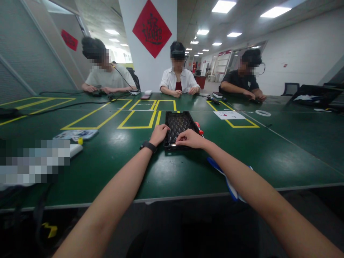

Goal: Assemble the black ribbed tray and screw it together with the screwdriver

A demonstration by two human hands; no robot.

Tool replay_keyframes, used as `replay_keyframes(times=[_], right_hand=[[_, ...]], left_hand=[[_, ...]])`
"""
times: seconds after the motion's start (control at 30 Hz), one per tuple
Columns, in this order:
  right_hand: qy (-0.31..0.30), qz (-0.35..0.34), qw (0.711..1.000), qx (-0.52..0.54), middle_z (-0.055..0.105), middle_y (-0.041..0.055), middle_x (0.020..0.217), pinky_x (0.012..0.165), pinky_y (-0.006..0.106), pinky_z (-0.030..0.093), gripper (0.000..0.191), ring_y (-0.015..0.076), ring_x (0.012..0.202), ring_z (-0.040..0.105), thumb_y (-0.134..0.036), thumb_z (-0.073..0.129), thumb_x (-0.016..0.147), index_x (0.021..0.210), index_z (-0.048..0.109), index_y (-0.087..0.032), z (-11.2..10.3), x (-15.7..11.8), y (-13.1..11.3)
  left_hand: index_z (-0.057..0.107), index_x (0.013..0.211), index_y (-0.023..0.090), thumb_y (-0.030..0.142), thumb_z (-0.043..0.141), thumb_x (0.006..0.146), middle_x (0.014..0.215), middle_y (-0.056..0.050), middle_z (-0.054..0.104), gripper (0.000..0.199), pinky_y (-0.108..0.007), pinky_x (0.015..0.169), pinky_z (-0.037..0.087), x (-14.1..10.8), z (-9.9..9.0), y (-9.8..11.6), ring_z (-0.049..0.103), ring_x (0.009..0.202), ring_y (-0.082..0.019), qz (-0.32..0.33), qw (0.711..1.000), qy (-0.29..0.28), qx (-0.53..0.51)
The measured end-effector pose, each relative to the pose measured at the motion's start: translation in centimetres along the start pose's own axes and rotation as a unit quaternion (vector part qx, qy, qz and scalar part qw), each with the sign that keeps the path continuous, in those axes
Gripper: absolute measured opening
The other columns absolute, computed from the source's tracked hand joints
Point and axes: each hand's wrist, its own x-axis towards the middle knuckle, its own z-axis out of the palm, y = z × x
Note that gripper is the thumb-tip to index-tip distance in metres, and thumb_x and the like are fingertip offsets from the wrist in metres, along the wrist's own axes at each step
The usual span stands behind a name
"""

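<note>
Head camera view: a black tray (pixel 169 147) is lying on the green table (pixel 172 175) straight ahead of the person, its floor showing many small pale marks too fine to make out. The left hand (pixel 159 134) is resting at the tray's left wall, fingers bent and close together; whether they are gripping that wall, I cannot tell. The right hand (pixel 190 139) is reaching over the tray's near right part, fingertips bunching almost together beside a small pale piece (pixel 173 144) at the near edge; I cannot tell whether they are pinching it. Red-handled tools (pixel 197 124) are lying just beside the tray's right side, and a blue-and-white object (pixel 232 190) is showing partly from behind the right forearm (pixel 255 182). Three people (pixel 178 77) are sitting across the table
</note>
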Motion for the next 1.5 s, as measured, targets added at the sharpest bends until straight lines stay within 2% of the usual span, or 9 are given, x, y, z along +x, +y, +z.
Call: replay_keyframes(times=[0.7,0.77,0.83,0.9,0.97,1.07,1.17,1.33,1.5], right_hand=[[0.008,-0.001,1.0,-0.022,0.067,0.0032,0.07,0.058,0.02,0.036,0.026,0.0081,0.059,0.051,-0.033,0.065,0.075,0.085,0.073,-0.011,0.1,0.0,0.2],[0.036,-0.001,0.999,-0.026,0.068,0.0036,0.073,0.061,0.021,0.038,0.026,0.0092,0.063,0.053,-0.035,0.062,0.078,0.084,0.073,-0.011,0.2,0.2,0.2],[0.09,0.006,0.995,-0.035,0.069,0.0043,0.079,0.067,0.022,0.04,0.028,0.0107,0.069,0.057,-0.034,0.054,0.083,0.086,0.071,-0.012,0.2,0.3,0.5],[0.139,0.016,0.989,-0.058,0.069,0.0052,0.088,0.076,0.025,0.042,0.028,0.0123,0.079,0.058,-0.03,0.047,0.088,0.093,0.069,-0.013,0.2,0.4,0.9],[0.153,0.024,0.983,-0.099,0.068,0.0069,0.1,0.086,0.03,0.043,0.027,0.0146,0.091,0.058,-0.023,0.047,0.087,0.104,0.066,-0.015,0.3,0.5,1.4],[0.125,0.04,0.978,-0.164,0.061,0.0107,0.119,0.099,0.037,0.039,0.036,0.0193,0.111,0.052,-0.017,0.048,0.084,0.118,0.06,-0.014,0.4,0.4,2.3],[0.09,0.04,0.975,-0.201,0.054,0.01,0.131,0.106,0.038,0.034,0.041,0.0206,0.122,0.045,-0.015,0.046,0.085,0.125,0.055,-0.015,0.5,0.4,2.8],[0.034,0.065,0.974,-0.215,0.058,0.0061,0.127,0.103,0.037,0.038,0.04,0.0211,0.119,0.049,-0.016,0.044,0.086,0.124,0.058,-0.02,0.4,0.5,3.0],[0.054,0.095,0.972,-0.206,0.064,0.0051,0.118,0.102,0.033,0.039,0.035,0.0193,0.111,0.055,-0.019,0.044,0.087,0.116,0.064,-0.022,0.3,0.5,2.5]], left_hand=[[0.069,0.081,0.016,0.021,0.036,0.081,0.092,-0.006,0.068,0.034,-0.03,0.088,0.044,-0.1,-0.1,0.2,0.057,0.092,-0.019,0.004,1.0,-0.004,-0.001],[0.069,0.081,0.016,0.022,0.036,0.081,0.092,-0.006,0.068,0.033,-0.03,0.088,0.044,0.0,-0.1,0.2,0.057,0.091,-0.019,0.004,1.0,-0.004,-0.002],[0.069,0.081,0.016,0.022,0.037,0.081,0.091,-0.006,0.067,0.033,-0.03,0.088,0.043,0.0,-0.1,0.1,0.056,0.092,-0.019,0.003,1.0,-0.005,0.0],[0.069,0.082,0.016,0.022,0.037,0.081,0.091,-0.006,0.067,0.032,-0.031,0.09,0.043,0.0,-0.1,0.1,0.055,0.093,-0.019,0.004,1.0,-0.006,0.003],[0.069,0.083,0.017,0.023,0.039,0.081,0.09,-0.006,0.066,0.031,-0.032,0.091,0.042,-0.1,-0.1,0.2,0.054,0.095,-0.02,0.013,1.0,-0.005,0.007],[0.069,0.085,0.017,0.023,0.039,0.081,0.089,-0.007,0.065,0.03,-0.034,0.093,0.041,-0.4,-0.1,0.6,0.052,0.099,-0.021,0.028,0.999,-0.011,0.015],[0.069,0.084,0.018,0.022,0.038,0.081,0.09,-0.007,0.065,0.031,-0.035,0.094,0.04,-0.5,-0.1,0.8,0.051,0.1,-0.022,0.032,0.999,-0.014,0.024],[0.069,0.084,0.017,0.022,0.039,0.081,0.091,-0.005,0.067,0.03,-0.032,0.091,0.042,-0.6,-0.2,1.0,0.055,0.094,-0.02,0.024,0.999,-0.02,0.023],[0.068,0.083,0.017,0.023,0.039,0.08,0.09,-0.006,0.067,0.03,-0.031,0.086,0.043,-0.6,-0.2,0.9,0.056,0.091,-0.02,0.023,0.999,-0.013,0.018]])
